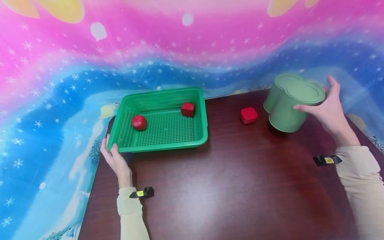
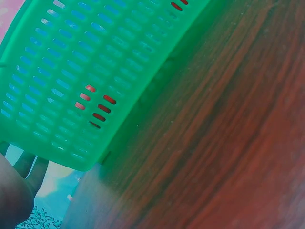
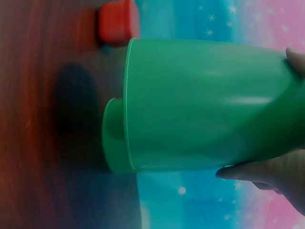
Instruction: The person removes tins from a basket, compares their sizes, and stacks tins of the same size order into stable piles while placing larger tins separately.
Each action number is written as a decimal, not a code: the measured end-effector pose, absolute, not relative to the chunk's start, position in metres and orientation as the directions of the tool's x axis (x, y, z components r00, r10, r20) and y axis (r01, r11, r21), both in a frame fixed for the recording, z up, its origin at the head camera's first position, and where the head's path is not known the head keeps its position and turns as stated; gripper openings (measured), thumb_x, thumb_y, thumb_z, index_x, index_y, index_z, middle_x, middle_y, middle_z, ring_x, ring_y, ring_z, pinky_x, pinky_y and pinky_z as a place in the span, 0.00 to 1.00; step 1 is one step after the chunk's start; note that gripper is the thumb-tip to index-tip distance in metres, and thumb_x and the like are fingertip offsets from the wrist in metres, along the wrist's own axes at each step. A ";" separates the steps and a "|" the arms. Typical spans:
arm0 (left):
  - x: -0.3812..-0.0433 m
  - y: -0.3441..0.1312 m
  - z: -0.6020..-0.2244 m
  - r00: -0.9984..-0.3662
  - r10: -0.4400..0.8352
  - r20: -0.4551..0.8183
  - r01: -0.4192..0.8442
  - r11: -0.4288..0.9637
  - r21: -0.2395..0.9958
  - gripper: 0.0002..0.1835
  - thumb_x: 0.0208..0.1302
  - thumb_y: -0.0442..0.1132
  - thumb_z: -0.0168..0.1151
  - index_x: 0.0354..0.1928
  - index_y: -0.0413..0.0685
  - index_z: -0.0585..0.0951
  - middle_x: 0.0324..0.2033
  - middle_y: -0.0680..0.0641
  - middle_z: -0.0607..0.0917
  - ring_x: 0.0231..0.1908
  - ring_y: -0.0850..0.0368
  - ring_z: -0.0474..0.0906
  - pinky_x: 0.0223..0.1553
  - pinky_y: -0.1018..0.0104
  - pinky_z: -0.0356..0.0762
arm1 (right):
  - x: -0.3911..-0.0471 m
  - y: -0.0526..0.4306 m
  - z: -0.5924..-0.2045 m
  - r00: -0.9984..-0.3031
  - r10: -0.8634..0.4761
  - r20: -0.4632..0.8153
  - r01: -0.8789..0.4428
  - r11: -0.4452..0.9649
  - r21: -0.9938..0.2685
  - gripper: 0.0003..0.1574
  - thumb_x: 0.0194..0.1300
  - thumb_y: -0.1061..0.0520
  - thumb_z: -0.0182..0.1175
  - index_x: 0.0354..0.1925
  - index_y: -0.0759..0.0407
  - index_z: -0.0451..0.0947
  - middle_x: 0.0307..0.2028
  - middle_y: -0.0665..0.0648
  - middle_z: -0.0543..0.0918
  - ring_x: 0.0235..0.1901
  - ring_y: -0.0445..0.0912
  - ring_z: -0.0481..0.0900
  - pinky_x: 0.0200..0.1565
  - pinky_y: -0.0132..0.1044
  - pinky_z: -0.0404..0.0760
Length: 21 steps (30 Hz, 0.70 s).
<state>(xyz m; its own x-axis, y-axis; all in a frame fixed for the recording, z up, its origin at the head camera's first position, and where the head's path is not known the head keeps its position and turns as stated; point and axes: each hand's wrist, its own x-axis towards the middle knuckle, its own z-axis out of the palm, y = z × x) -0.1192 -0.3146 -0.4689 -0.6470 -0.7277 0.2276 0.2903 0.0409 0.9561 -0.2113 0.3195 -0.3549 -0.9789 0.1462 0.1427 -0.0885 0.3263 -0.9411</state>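
A green perforated basket (image 1: 162,145) holds two red rounded blocks, one block (image 1: 139,123) at its left and another block (image 1: 188,109) at its right. My left hand (image 1: 115,163) grips the basket's near left corner, thumb by the rim and fingers along the outside. At the right, my right hand (image 1: 330,110) holds a pale green lobed container (image 1: 289,115) upside down, thumb and fingers spread around its base. In the right wrist view the container's open rim hangs above the table, over a dark shadow. A third red block (image 1: 248,115) lies on the table left of the container.
The dark wooden table (image 1: 228,186) has its back edge against a pink and blue patterned cloth (image 1: 168,43), which also runs down the left and right sides. Black bands with small devices sit on both wrists.
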 end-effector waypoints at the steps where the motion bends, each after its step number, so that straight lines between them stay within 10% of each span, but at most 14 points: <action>1: -0.119 -0.314 -0.469 -0.648 -0.727 0.226 0.290 0.039 0.956 0.29 0.78 0.37 0.46 0.79 0.45 0.61 0.75 0.49 0.69 0.75 0.60 0.59 0.70 0.70 0.56 | -0.211 0.321 -0.358 -0.977 0.155 0.144 -0.075 0.383 -0.921 0.76 0.58 0.66 0.75 0.82 0.39 0.33 0.63 0.44 0.60 0.63 0.39 0.63 0.58 0.21 0.64; 11: -0.120 -0.315 -0.469 -0.654 -0.724 0.220 0.283 0.036 0.959 0.29 0.78 0.37 0.46 0.79 0.44 0.61 0.76 0.49 0.68 0.74 0.60 0.60 0.71 0.68 0.56 | -0.210 0.330 -0.394 -0.980 0.171 0.103 0.010 0.558 -0.829 0.80 0.56 0.50 0.79 0.82 0.40 0.28 0.74 0.72 0.50 0.71 0.62 0.54 0.71 0.51 0.54; 21: -0.118 -0.313 -0.467 -0.656 -0.722 0.220 0.281 0.038 0.959 0.29 0.78 0.38 0.45 0.79 0.42 0.60 0.76 0.48 0.68 0.74 0.58 0.60 0.72 0.67 0.55 | -0.211 0.331 -0.396 -0.985 0.127 0.115 -0.014 0.606 -0.796 0.81 0.57 0.47 0.77 0.83 0.53 0.26 0.80 0.70 0.36 0.77 0.68 0.43 0.73 0.64 0.44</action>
